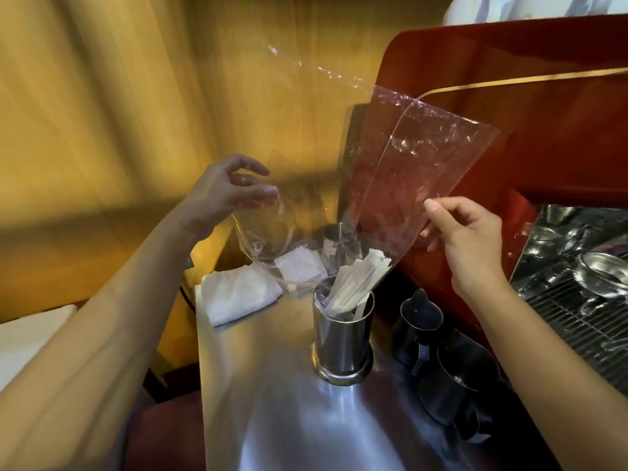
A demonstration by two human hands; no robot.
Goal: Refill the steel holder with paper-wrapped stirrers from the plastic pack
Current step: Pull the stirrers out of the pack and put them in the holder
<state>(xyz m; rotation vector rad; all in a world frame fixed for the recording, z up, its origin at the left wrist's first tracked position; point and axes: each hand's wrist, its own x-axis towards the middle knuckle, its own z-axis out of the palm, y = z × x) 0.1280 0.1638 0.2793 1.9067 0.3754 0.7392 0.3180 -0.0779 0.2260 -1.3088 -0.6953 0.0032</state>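
Observation:
A round steel holder (342,338) stands upright on the steel counter (272,402). A bunch of paper-wrapped stirrers (360,278) leans in it, tops tilted to the right. Above the holder hangs the clear plastic pack (407,171), mouth down over the stirrers and looking empty higher up. My right hand (469,246) pinches the pack's right edge between thumb and fingers. My left hand (226,195) holds the pack's left edge at the fingertips, fingers curled.
Folded white cloths (238,297) lie behind and left of the holder. Two dark steel jugs (452,375) stand to its right, beside a red espresso machine (526,113) with a drip grate (577,317). A wooden wall rises behind.

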